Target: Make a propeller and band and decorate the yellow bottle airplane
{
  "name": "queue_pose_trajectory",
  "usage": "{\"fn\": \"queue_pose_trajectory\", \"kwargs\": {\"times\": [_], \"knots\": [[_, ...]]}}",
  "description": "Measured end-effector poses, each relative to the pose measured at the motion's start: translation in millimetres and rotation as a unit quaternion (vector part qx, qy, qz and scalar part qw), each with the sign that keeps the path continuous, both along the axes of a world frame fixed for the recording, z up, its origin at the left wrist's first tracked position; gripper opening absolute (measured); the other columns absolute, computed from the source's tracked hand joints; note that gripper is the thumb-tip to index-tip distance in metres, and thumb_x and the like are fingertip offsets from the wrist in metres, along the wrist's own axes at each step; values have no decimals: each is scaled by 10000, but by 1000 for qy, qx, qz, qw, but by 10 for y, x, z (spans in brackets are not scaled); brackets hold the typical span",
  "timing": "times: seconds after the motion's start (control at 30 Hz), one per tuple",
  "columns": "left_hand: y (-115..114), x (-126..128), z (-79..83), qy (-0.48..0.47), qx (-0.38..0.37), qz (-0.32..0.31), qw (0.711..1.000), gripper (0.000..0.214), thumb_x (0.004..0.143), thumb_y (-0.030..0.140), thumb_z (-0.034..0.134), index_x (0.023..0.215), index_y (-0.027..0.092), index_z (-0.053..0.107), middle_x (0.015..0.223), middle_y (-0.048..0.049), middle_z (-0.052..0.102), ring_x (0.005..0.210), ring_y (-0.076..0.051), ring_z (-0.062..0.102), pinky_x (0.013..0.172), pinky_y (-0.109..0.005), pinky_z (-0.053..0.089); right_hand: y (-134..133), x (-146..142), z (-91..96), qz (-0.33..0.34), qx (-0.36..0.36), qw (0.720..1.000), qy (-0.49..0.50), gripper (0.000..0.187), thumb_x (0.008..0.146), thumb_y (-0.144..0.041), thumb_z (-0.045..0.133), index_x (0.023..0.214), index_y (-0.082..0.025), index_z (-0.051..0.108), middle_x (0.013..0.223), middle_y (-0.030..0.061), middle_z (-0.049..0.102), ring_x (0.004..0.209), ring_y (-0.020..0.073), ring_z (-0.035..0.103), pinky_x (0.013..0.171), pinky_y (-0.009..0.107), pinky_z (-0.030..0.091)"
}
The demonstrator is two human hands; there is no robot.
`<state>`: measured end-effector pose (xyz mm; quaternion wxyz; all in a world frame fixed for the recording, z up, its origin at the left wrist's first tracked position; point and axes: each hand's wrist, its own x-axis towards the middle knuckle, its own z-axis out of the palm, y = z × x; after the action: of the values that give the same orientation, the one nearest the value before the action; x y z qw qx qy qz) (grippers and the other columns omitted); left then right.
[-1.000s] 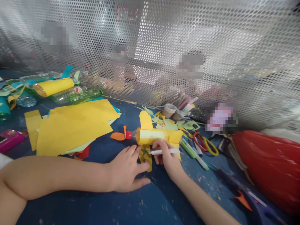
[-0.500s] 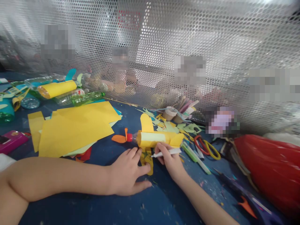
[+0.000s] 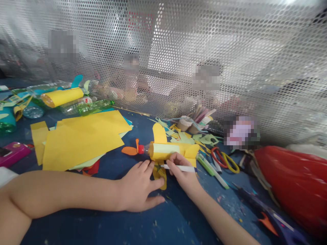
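Observation:
A toy airplane [image 3: 166, 149] made from a plastic bottle wrapped in yellow paper lies on the blue table. Its red cap carries an orange paper propeller [image 3: 129, 149], pointing left. My left hand [image 3: 143, 187] rests with fingers spread at the near paper wing [image 3: 160, 178], holding it down. My right hand [image 3: 181, 172] is closed around a white marker pen [image 3: 182, 168]. The pen's tip meets the near wing, where a dark star-like drawing shows. The far wing [image 3: 159, 133] sticks out behind the body.
Yellow paper sheets [image 3: 81, 143] lie left. Bottles [image 3: 95, 107] and a covered bottle stand behind them. Paper scraps [image 3: 182, 136], green markers [image 3: 214, 172], scissors [image 3: 222, 159] and a red bag [image 3: 288, 180] are to the right. A perforated metal screen [image 3: 163, 44] closes off the back.
My right hand has shifted slightly, bringing the marker pen's tip a little left and up on the wing; the pen now lies tilted the other way. My left hand stays nearly still.

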<state>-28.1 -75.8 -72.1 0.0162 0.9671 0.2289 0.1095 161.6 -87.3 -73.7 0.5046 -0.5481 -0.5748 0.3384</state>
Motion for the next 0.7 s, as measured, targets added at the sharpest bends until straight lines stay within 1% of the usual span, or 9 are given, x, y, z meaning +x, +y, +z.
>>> {"fn": "queue_pose_trajectory", "kwargs": {"times": [0.13, 0.27, 0.37, 0.43, 0.53, 0.63, 0.7], "knots": [[7, -4, -28, -7, 1, -4, 1000, 511, 892, 572, 323, 1192, 231, 558, 1299, -198, 477, 1190, -389, 443, 922, -528, 394, 15, 32, -59, -1, -21, 1000, 14, 224, 766, -316, 563, 633, -232, 403, 432, -91, 397, 385, 83, 335, 394, 224, 242], [12, -6, -42, -12, 4, -7, 1000, 511, 895, 571, 318, 1180, 230, 569, 1296, -194, 482, 1187, -377, 443, 926, -522, 392, 35, 52, -103, -15, -23, 999, 37, 280, 795, -395, 570, 638, -228, 409, 444, -101, 347, 361, 70, 276, 366, 225, 192], [8, -4, -30, -13, 4, -5, 1000, 499, 890, 570, 337, 1174, 233, 572, 1293, -187, 489, 1182, -370, 447, 927, -519, 393, 33, 45, -95, -18, -14, 999, 30, 292, 798, -429, 588, 660, -223, 434, 452, -99, 357, 366, 69, 289, 372, 225, 200], [4, -2, -17, -11, 4, -5, 1000, 492, 887, 568, 348, 1164, 232, 577, 1291, -186, 492, 1182, -369, 447, 928, -519, 392, 20, 33, -72, -11, -10, 1000, 19, 294, 798, -431, 598, 660, -218, 450, 446, -92, 384, 379, 73, 322, 391, 224, 233], [5, 0, -5, -9, 2, -5, 1000, 481, 887, 563, 359, 1153, 232, 584, 1291, -177, 493, 1185, -364, 444, 932, -516, 390, -2, 18, -38, 1, -11, 1000, 10, 314, 830, -440, 561, 639, -211, 462, 429, -76, 414, 405, 82, 358, 426, 226, 273], [11, 0, -9, -10, 1, -5, 1000, 484, 885, 564, 361, 1166, 237, 580, 1292, -176, 490, 1183, -366, 445, 927, -517, 394, -6, 14, -30, -11, -12, 1000, 22, 354, 855, -457, 516, 609, -214, 443, 396, -80, 390, 385, 78, 334, 412, 222, 259], [14, 0, -15, -10, 2, -5, 1000, 484, 885, 565, 362, 1173, 241, 577, 1284, -177, 495, 1179, -371, 447, 921, -521, 396, 2, 17, -43, -32, -14, 999, 36, 371, 837, -463, 541, 591, -222, 401, 381, -92, 366, 356, 70, 308, 383, 218, 226]]}}
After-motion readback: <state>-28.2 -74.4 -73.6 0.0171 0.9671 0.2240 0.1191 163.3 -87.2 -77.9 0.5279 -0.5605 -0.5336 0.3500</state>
